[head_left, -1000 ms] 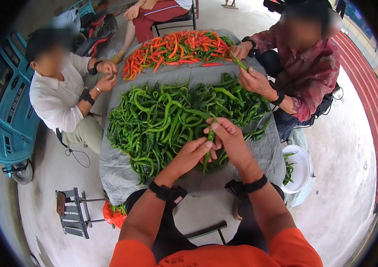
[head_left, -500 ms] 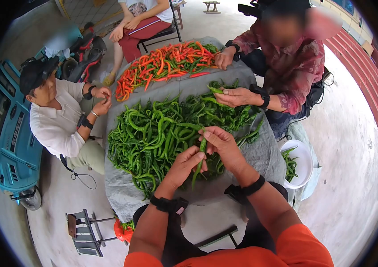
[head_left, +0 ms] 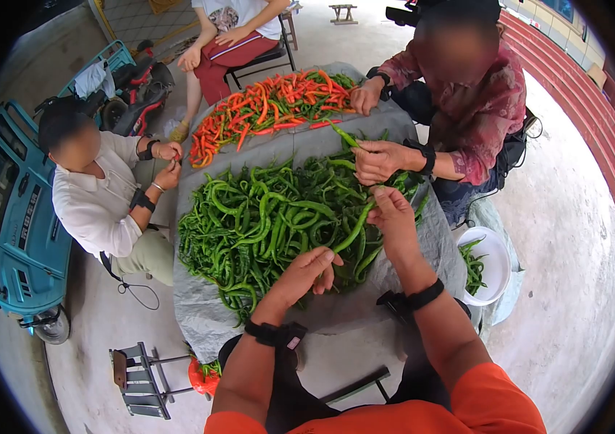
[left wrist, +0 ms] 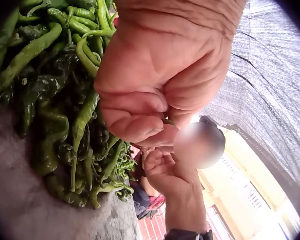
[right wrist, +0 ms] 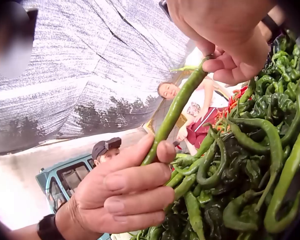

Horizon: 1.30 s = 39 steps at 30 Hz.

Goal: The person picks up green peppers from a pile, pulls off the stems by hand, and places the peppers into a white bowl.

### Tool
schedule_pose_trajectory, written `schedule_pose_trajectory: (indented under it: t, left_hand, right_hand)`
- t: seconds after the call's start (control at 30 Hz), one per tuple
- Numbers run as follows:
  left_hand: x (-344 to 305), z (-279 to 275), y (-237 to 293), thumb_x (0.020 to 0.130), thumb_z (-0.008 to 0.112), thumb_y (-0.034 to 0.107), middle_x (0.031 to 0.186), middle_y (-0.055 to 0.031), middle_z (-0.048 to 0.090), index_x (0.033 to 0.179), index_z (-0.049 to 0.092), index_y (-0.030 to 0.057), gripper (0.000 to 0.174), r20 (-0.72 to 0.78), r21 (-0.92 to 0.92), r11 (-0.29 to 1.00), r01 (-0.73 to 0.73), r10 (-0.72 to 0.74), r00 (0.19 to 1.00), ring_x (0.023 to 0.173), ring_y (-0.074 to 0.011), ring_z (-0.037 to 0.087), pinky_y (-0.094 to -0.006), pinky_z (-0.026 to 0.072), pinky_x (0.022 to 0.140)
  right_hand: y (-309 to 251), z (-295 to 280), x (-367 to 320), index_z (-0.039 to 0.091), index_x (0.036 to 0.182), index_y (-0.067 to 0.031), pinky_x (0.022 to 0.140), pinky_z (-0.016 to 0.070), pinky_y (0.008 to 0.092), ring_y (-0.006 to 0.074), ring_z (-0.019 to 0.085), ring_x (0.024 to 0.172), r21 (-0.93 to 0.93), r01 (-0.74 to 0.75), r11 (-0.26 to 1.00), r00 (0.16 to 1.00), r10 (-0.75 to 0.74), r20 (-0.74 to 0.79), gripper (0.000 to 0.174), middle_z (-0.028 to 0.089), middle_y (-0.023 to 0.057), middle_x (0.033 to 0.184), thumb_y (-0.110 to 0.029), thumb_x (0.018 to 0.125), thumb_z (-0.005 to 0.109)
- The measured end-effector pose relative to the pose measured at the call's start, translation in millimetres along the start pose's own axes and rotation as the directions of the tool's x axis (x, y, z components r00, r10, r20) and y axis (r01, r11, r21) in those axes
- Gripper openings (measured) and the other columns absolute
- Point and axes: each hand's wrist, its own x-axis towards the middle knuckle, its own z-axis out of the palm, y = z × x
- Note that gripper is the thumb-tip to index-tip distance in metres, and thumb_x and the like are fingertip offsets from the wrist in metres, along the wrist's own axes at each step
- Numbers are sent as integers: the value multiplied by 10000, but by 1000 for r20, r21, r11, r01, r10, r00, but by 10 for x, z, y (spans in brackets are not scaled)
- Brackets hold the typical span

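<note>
In the head view my right hand (head_left: pixel 396 226) pinches the stem end of a long green pepper (head_left: pixel 355 230), which slants down to my left hand (head_left: pixel 306 276). The right wrist view shows this pepper (right wrist: pixel 180 107) stretched between my right hand (right wrist: pixel 230 42) at its top and my left hand (right wrist: pixel 130 190), whose thumb and fingers grip its lower end. Curled fingers of my left hand (left wrist: pixel 160 70) mostly hide the pepper in the left wrist view. Beneath both hands spreads a heap of green peppers (head_left: pixel 257 224).
Red peppers (head_left: pixel 257 108) lie at the far end of the grey sheet (head_left: pixel 202 311). A white basin (head_left: pixel 494 267) with green peppers stands at the right. One person (head_left: pixel 98 195) sits left; another (head_left: pixel 467 108), at right, holds a green pepper. A folding stool (head_left: pixel 141 383) is at lower left.
My right hand has moved up and right, away from my left hand, and the pepper between them now slants. The person at right holds a pepper pointing up and left.
</note>
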Motion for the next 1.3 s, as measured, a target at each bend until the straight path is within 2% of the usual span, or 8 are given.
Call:
schedule_pose_trajectory:
  t: [0.1,0.3,0.4,0.53,0.67,0.9,1.17,1.3]
  left_hand:
    - [-7,-52,-41,1035,412,359,616,-5,546,1004,584,28,375,-117,-21,998,-57,54,992,515,-81,474,-220,391,494]
    - [2,-165,-98,1015,464,353,579,2,516,919,573,36,349,-463,-232,951,-206,79,883,490,-92,479,-222,386,469]
    - [-14,-223,-92,1008,485,349,592,-5,541,906,582,38,341,-596,-233,930,-283,93,798,485,-88,480,-224,389,465]
    - [-19,-311,-103,993,530,313,632,-27,602,879,584,61,282,-695,-278,874,-398,103,712,484,-84,488,-227,388,458]
    - [-18,-350,-130,974,573,232,701,-14,615,946,574,88,146,-734,-285,838,-466,122,669,552,-92,513,-236,403,515]
    - [-9,-393,-113,1000,525,244,748,-18,631,1016,558,89,160,-786,-262,823,-503,120,606,589,-79,524,-231,417,536]
    - [-13,-522,-160,1026,457,293,770,-9,631,1107,547,79,246,-773,-267,778,-568,180,609,627,-86,541,-242,429,578]
    - [-20,-499,-46,1020,457,289,1019,-83,658,1345,445,70,393,-688,-283,759,-587,266,675,720,-107,579,-261,467,658]
  right_hand:
    - [-41,-25,-2,608,1030,-103,625,495,217,46,555,654,9,19,1000,996,-18,-88,136,566,-53,823,-224,977,577]
    - [-75,-21,-93,606,1060,-83,627,490,217,56,557,672,-126,-117,985,989,127,77,152,572,-33,853,-203,970,578]
    - [-77,-45,-122,604,1095,-74,638,482,208,46,548,696,-290,-75,954,968,139,207,177,583,-28,870,-194,968,574]
    - [-46,29,-224,615,1107,-79,654,472,199,39,551,746,-285,56,957,935,49,350,186,592,-35,875,-201,970,581]
    - [-58,46,-290,612,1107,-68,667,480,205,46,555,772,-294,74,953,910,56,411,184,610,-17,890,-189,978,562]
    - [66,40,-351,593,1100,-49,672,489,222,68,582,758,-405,67,912,876,140,461,177,627,10,876,-161,993,509]
    - [128,110,-410,460,1207,-51,657,510,315,202,639,682,-624,305,720,861,71,503,282,663,94,795,-74,930,504]
    - [225,96,-375,447,1235,-64,679,520,379,297,660,728,-672,458,583,826,1,564,338,672,117,814,-121,919,552]
